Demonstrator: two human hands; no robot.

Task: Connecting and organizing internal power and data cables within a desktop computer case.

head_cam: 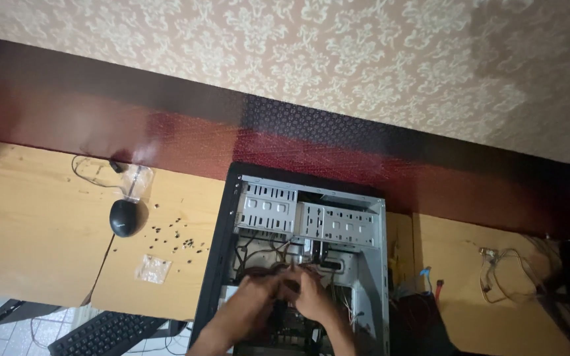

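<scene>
An open desktop computer case [377, 264] lies on its side on a wooden table [28, 231], its metal drive cages [305, 214] toward the wall. Both my hands are inside it, just below the cages. My left hand [258, 296] and my right hand [311, 293] meet over a bundle of dark cables [288, 267], fingers curled around them. The picture is blurred, so the exact grip is unclear.
A black mouse [124, 217] with its cable, several loose screws [173, 234] and a small clear bag [152, 268] lie left of the case. A black keyboard [110, 333] sits below the table edge. Loose wires [506, 273] lie at right. A patterned wall runs behind.
</scene>
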